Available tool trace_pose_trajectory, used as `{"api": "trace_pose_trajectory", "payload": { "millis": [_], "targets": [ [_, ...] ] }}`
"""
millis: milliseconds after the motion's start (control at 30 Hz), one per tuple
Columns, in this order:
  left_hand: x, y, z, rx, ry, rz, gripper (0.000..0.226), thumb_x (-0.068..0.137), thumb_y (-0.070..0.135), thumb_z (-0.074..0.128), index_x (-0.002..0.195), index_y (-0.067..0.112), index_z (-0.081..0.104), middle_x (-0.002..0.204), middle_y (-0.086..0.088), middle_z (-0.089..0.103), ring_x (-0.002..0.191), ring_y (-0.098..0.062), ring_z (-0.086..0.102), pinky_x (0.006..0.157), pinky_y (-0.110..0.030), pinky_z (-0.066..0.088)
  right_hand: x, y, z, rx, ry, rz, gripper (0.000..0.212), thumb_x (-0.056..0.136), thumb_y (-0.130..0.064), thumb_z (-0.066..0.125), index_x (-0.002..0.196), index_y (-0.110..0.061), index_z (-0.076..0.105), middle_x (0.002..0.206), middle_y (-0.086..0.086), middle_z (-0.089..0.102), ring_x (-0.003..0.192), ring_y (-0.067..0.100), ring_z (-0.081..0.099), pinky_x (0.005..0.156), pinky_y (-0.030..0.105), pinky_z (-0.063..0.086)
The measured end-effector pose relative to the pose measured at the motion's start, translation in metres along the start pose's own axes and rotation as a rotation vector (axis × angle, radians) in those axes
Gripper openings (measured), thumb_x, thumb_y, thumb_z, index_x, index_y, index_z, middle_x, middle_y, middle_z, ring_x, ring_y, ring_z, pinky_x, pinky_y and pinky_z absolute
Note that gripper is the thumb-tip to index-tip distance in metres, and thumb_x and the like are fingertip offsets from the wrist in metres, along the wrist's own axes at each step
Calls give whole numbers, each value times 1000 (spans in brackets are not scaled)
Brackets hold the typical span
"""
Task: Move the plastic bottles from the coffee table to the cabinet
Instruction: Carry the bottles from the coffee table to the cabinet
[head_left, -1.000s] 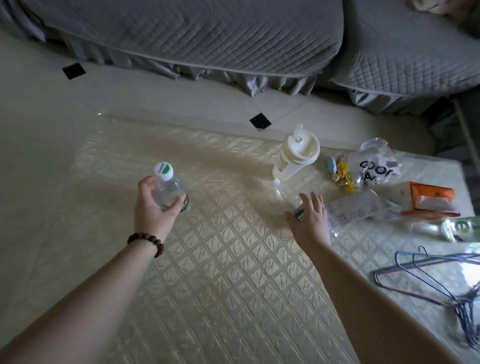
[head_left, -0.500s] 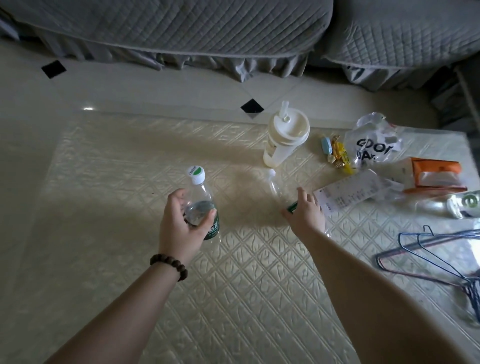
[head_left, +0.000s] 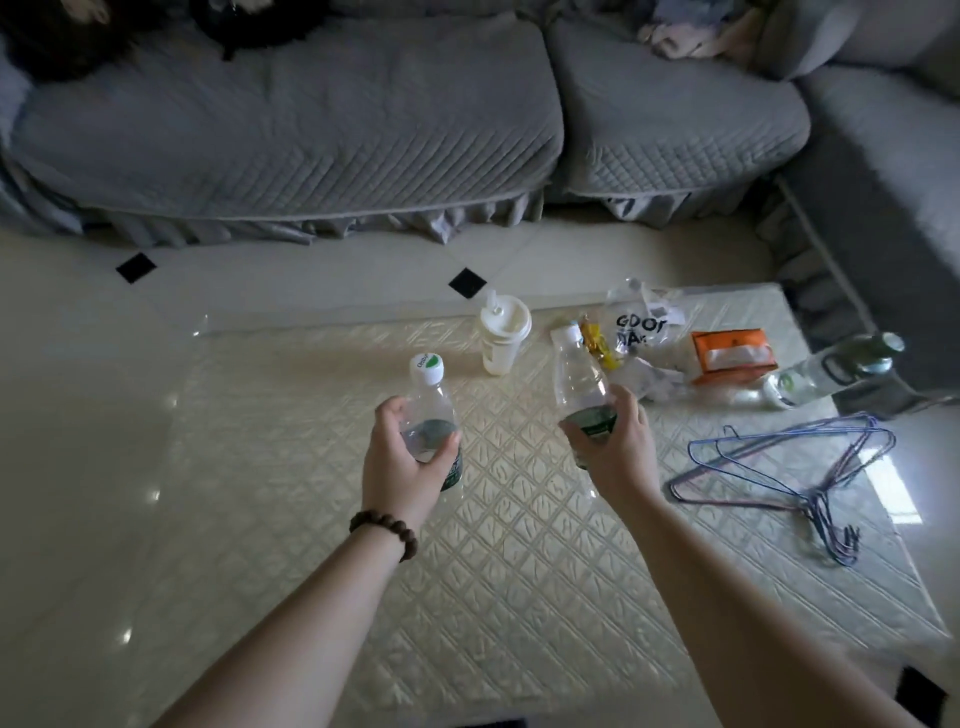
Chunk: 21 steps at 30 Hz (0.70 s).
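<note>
While standing over coffee table (head_left: 519, 597), person gripping two plastic water bottles: left hand (head_left: 402, 462) holding green-capped bottle (head_left: 431, 410), right hand (head_left: 615, 447) holding second bottle (head_left: 579, 379). Both lifted; cabinet not showing, carrying remaining.

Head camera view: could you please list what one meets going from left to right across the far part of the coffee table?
White lidded cup → yellow snack packets → clear printed plastic bag → orange tissue pack → clear bottle lying on its side.
</note>
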<state>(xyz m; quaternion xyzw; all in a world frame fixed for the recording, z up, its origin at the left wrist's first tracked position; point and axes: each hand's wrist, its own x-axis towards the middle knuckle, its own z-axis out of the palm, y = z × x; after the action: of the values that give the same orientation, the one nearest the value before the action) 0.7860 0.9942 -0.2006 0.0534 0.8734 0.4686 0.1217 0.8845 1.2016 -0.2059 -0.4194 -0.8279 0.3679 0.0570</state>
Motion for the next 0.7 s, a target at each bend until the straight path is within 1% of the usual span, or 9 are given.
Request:
{"api": "trace_pose_trajectory", "payload": {
  "millis": [67, 133, 200, 300, 367, 467, 533, 600, 700],
  "targets": [
    [-14, 25, -2, -4, -42, 37, 66, 72, 38, 77, 125, 22, 41, 129, 0, 54, 113, -15, 53, 87, -25, 41, -20, -12, -32, 4, 47, -10, 75, 78, -41, 71, 138, -17, 33, 129, 7, 47, 108, 25, 52, 75, 32, 42],
    [-28, 48, -3, -1, -72, 88, 65, 71, 41, 77, 123, 23, 42, 125, 1, 55, 110, -16, 55, 85, -26, 44, -41, -19, -63, 25, 99, -11, 75, 78, -41, 72, 138, -17, 33, 128, 8, 47, 106, 24, 52, 77, 33, 43],
    [-42, 70, -4, -3, -106, 139, 64, 71, 43, 77, 121, 23, 42, 122, 2, 56, 108, -16, 56, 82, -26, 46, -65, -22, -90, 47, 154, 9, 74, 78, -41, 72, 137, -18, 34, 126, 8, 48, 101, 21, 51, 76, 32, 42],
    [-65, 97, -7, -17, -167, 192, 67, 70, 43, 77, 123, 22, 42, 123, 2, 56, 107, -16, 56, 81, -26, 47, -104, -20, -118, 88, 219, 61, 74, 77, -44, 71, 137, -21, 34, 126, 6, 53, 100, 20, 54, 74, 34, 47],
    [-81, 110, -9, -24, -204, 231, 67, 70, 42, 78, 123, 20, 42, 123, 0, 55, 108, -17, 56, 82, -27, 47, -129, -17, -130, 81, 259, 111, 75, 77, -46, 70, 138, -23, 33, 125, 4, 54, 102, 21, 55, 73, 32, 45],
    [-101, 123, -12, -24, -262, 301, 67, 70, 41, 78, 122, 18, 44, 121, -1, 57, 105, -17, 56, 81, -26, 46, -162, -15, -142, 126, 330, 183, 76, 78, -43, 71, 140, -21, 34, 123, 5, 54, 95, 15, 50, 74, 28, 39],
    [-112, 126, -12, -19, -315, 349, 66, 70, 42, 78, 122, 19, 43, 120, -2, 57, 104, -18, 56, 80, -26, 46, -182, -15, -145, 155, 389, 206, 77, 77, -42, 73, 140, -20, 34, 125, 5, 54, 98, 15, 51, 77, 30, 43],
    [-123, 128, -12, -23, -372, 373, 66, 70, 42, 78, 122, 19, 43, 121, -3, 57, 105, -19, 57, 81, -26, 46, -201, -12, -146, 208, 446, 227, 78, 76, -41, 74, 140, -19, 35, 126, 5, 53, 104, 18, 53, 85, 34, 48],
    [-141, 129, -11, -35, -464, 389, 63, 70, 42, 78, 119, 23, 43, 118, -1, 57, 102, -18, 57, 78, -24, 44, -230, -6, -147, 253, 536, 276, 77, 74, -44, 74, 138, -22, 37, 121, 2, 57, 100, 18, 58, 83, 33, 49]
  ]
}}
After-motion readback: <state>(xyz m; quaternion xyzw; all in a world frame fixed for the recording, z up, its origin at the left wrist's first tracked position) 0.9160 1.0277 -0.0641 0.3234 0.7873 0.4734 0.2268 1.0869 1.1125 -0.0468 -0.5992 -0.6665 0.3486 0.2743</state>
